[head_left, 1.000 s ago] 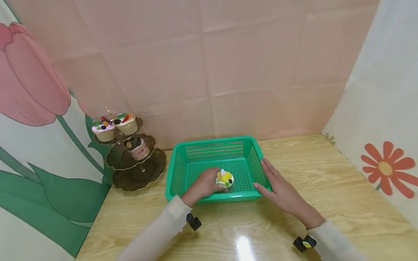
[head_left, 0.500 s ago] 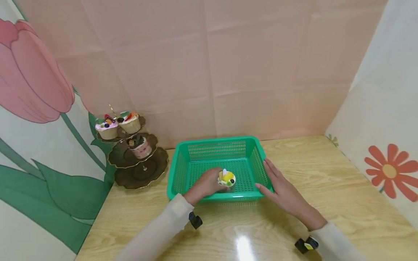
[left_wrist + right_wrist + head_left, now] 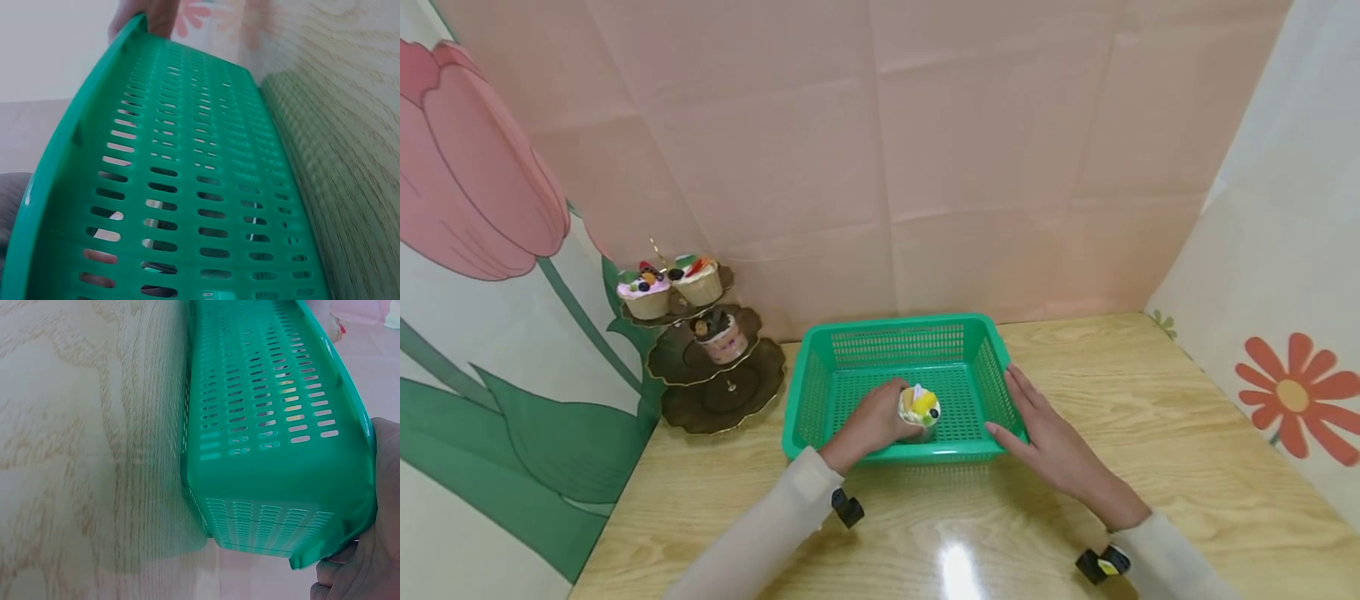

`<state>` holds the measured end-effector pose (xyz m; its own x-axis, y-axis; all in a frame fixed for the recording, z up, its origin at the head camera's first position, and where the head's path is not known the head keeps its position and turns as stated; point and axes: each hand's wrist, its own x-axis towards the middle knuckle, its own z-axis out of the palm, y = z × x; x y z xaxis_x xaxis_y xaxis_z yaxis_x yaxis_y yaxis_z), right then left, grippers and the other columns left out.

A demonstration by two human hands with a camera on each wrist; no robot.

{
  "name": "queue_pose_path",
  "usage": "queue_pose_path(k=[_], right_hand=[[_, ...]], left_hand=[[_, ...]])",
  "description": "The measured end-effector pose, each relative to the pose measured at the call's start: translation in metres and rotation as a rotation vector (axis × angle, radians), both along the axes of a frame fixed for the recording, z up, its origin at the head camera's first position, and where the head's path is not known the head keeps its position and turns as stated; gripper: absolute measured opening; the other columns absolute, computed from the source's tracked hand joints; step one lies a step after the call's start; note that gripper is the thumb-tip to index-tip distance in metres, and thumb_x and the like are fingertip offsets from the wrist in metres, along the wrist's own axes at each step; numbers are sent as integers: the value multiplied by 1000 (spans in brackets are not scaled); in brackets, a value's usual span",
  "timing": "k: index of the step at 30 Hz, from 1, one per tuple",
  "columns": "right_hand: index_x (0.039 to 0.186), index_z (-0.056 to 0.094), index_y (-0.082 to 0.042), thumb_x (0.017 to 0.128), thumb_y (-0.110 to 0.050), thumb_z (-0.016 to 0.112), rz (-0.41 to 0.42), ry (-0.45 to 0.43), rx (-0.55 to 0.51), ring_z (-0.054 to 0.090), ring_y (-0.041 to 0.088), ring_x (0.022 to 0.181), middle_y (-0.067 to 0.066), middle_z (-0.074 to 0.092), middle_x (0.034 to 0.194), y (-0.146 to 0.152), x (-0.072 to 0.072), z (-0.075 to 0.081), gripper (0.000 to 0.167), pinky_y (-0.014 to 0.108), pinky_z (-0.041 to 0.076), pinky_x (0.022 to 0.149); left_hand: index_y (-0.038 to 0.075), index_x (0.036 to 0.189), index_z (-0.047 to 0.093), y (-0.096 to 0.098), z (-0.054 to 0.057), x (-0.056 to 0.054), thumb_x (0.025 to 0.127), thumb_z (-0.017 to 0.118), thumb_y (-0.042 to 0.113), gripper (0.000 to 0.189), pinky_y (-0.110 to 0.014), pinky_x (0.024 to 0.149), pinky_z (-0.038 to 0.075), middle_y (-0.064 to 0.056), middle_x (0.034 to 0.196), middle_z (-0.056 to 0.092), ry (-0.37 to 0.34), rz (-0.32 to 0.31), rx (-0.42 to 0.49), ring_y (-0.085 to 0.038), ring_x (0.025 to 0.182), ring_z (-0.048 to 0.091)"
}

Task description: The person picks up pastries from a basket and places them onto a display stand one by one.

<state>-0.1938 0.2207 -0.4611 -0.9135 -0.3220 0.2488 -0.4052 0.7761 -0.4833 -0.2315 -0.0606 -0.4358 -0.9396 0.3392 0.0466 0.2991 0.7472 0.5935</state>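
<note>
A green plastic basket (image 3: 955, 451) with slotted walls stands on the wooden table. Inside it, near the front wall, my left hand (image 3: 874, 421) grips a cupcake (image 3: 920, 408) topped with white cream, yellow fruit and a dark berry. The cupcake is upright and its lower part is partly hidden by the hand. My right hand (image 3: 1054, 439) holds the basket's front right corner, thumb over the rim and fingers along the outside of the right wall. In the right wrist view that hand (image 3: 369, 550) is at the rim, and yellow shows through the slots.
A dark three-tier stand (image 3: 718, 402) with gold edges is left of the basket. Two fruit-topped cupcakes (image 3: 700, 286) sit on its top tier, and a chocolate-topped cupcake (image 3: 726, 342) on the middle tier. A pink backdrop (image 3: 880, 167) rises behind the table.
The left hand and the cupcake have shifted up very slightly within the basket. The right hand keeps its place at the corner; the head view has moved a little.
</note>
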Motion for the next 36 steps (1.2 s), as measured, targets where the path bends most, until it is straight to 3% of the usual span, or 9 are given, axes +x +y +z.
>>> queue_pose_path(k=[6, 13, 23, 29, 36], right_hand=[[160, 11, -7, 100, -55, 50, 0, 10, 3, 21, 40, 150, 5, 3, 168, 1, 0, 2, 86, 65, 36, 106], [160, 10, -7, 99, -55, 51, 3, 10, 10, 22, 41, 149, 7, 3, 168, 0, -1, 2, 87, 65, 37, 105], [159, 12, -5, 100, -52, 52, 13, 30, 2, 23, 41, 149, 9, 5, 168, 2, -1, 1, 86, 64, 37, 106], [159, 13, -5, 100, -52, 52, 13, 35, 6, 23, 40, 149, 10, 7, 168, 2, -2, -1, 85, 64, 37, 107], [159, 14, -4, 100, -50, 53, 16, 48, 2, 23, 40, 149, 11, 9, 168, 1, -1, -1, 84, 64, 37, 107]], left_hand=[[8, 129, 55, -3, 6, 2, 78, 86, 30, 64, -29, 72, 52, -3, 111, 66, 18, 32, 76, -14, 92, 62], [8, 140, 48, -16, 27, 6, 81, 83, 35, 74, -34, 74, 54, -9, 120, 65, 43, 93, 126, -21, 97, 64], [12, 137, 50, -48, 54, 15, 78, 86, 33, 72, -46, 96, 51, -8, 134, 61, 149, 206, 314, -25, 120, 59], [15, 136, 51, -71, 58, 21, 78, 85, 34, 70, -45, 97, 52, -5, 129, 61, 192, 262, 392, -24, 119, 61], [12, 132, 56, -100, 57, 28, 79, 84, 37, 65, -42, 94, 54, -9, 124, 64, 354, 337, 446, -24, 112, 65]])
